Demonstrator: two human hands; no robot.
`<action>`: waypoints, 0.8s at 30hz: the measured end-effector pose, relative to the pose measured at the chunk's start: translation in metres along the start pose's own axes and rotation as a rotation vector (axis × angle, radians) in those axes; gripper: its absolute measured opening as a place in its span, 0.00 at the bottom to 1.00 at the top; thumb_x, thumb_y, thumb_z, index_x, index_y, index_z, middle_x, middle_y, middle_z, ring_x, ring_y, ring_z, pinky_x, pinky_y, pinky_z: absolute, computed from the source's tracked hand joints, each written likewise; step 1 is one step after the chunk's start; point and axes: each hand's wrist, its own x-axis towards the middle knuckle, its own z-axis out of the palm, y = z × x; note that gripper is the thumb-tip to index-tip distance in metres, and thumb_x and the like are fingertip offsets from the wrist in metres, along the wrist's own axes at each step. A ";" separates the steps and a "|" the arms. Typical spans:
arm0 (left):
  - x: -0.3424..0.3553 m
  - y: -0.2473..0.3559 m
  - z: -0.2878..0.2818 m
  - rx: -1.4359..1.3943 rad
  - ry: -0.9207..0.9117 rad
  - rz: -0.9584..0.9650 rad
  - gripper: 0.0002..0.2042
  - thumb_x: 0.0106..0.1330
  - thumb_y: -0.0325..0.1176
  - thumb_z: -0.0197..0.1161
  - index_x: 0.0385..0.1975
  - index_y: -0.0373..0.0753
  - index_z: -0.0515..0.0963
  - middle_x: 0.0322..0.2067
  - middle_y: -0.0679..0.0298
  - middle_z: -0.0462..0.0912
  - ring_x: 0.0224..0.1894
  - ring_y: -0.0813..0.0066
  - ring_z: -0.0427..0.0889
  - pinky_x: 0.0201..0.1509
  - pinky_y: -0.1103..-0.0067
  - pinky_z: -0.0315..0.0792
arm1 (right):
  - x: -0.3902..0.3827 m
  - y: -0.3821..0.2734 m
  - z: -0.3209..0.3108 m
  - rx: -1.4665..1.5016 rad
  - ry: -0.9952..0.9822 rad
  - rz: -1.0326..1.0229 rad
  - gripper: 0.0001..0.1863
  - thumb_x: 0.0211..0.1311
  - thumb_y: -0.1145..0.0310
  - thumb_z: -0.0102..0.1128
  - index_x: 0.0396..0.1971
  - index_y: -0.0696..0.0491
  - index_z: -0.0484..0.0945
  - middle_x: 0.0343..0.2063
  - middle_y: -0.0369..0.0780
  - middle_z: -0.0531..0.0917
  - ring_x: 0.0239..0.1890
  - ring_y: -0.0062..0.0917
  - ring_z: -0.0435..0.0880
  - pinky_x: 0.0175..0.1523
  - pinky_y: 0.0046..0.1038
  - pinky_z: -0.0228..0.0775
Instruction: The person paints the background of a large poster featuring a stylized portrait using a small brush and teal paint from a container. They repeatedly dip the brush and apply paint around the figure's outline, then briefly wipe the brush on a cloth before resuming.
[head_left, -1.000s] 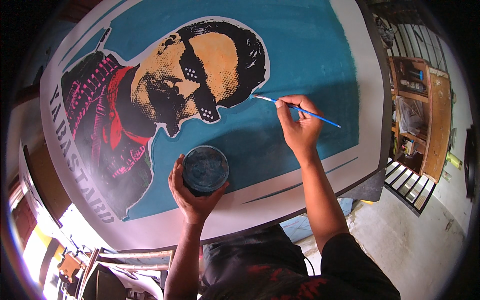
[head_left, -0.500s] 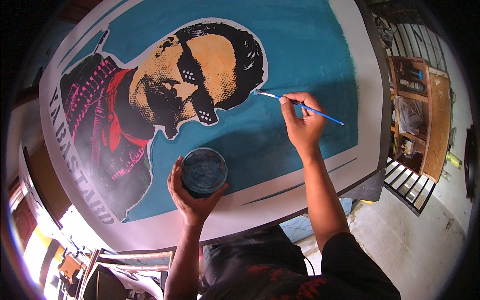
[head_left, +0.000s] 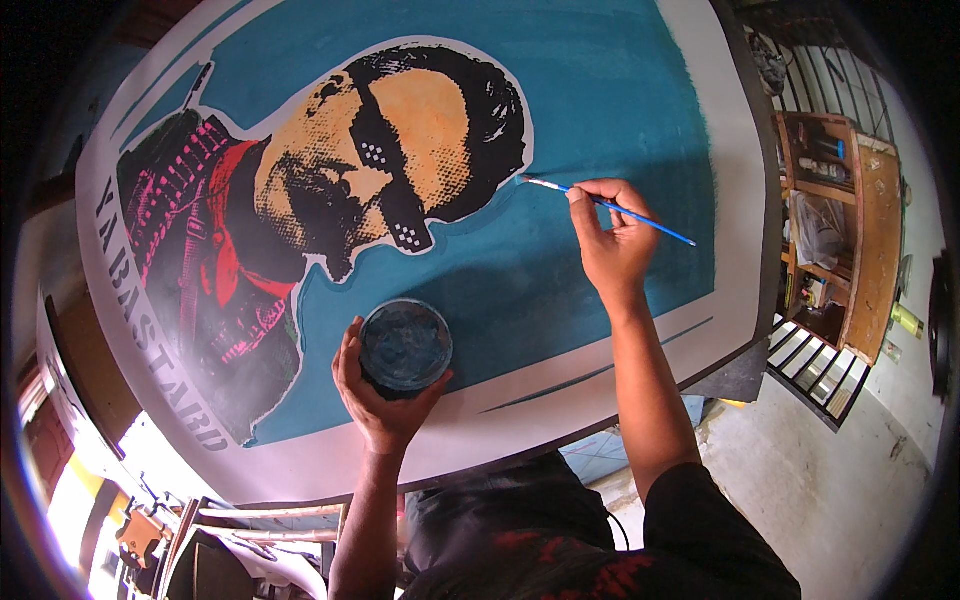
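Observation:
A large painted poster (head_left: 620, 130) lies before me, a stylised portrait in black, orange, red and pink on a teal ground with a white border. Between thumb and fingers my right hand (head_left: 617, 235) pinches a thin blue paintbrush (head_left: 640, 216). Its tip is at the teal paint just beside the pale outline of the portrait's dark hair; whether it touches cannot be made out. My left hand (head_left: 385, 405) is wrapped round a round tub of paint (head_left: 405, 343), held over the poster's lower part. Dark blue-grey paint shows inside the tub.
Wooden shelves (head_left: 865, 240) with a plastic bag and small items stand at the right, beside a black metal rack (head_left: 820, 372). Lower left is a wooden frame or chair (head_left: 265, 520). A dark board edge (head_left: 735, 375) shows under the poster.
My right hand and the brush have shifted slightly to the right, along the hair's outline. The left hand with the paint tub has barely moved.

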 end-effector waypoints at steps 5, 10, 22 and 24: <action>0.000 -0.002 0.000 0.003 -0.001 0.014 0.55 0.36 0.44 0.84 0.65 0.42 0.53 0.61 0.48 0.66 0.62 0.50 0.68 0.63 0.59 0.63 | 0.003 0.003 -0.003 -0.042 0.001 -0.022 0.03 0.56 0.77 0.65 0.31 0.58 0.81 0.27 0.40 0.85 0.31 0.21 0.85 0.39 0.22 0.76; 0.000 -0.002 0.000 0.013 -0.012 0.009 0.55 0.36 0.43 0.84 0.65 0.43 0.52 0.62 0.48 0.66 0.62 0.50 0.68 0.63 0.59 0.63 | 0.007 0.001 -0.005 -0.032 -0.005 -0.002 0.03 0.56 0.77 0.65 0.31 0.58 0.81 0.27 0.40 0.85 0.32 0.21 0.85 0.38 0.22 0.76; 0.000 -0.001 -0.001 0.035 -0.016 0.019 0.55 0.36 0.43 0.84 0.65 0.43 0.52 0.62 0.48 0.66 0.62 0.50 0.68 0.64 0.58 0.62 | 0.014 0.006 -0.007 -0.064 0.005 -0.036 0.03 0.57 0.77 0.65 0.31 0.58 0.81 0.27 0.41 0.85 0.31 0.22 0.85 0.38 0.22 0.76; 0.000 -0.002 -0.001 0.045 -0.017 0.020 0.55 0.36 0.44 0.84 0.65 0.43 0.52 0.62 0.48 0.66 0.62 0.50 0.68 0.64 0.58 0.62 | 0.016 0.007 -0.007 -0.074 0.001 -0.028 0.03 0.57 0.77 0.65 0.31 0.58 0.81 0.27 0.41 0.85 0.31 0.22 0.85 0.37 0.22 0.76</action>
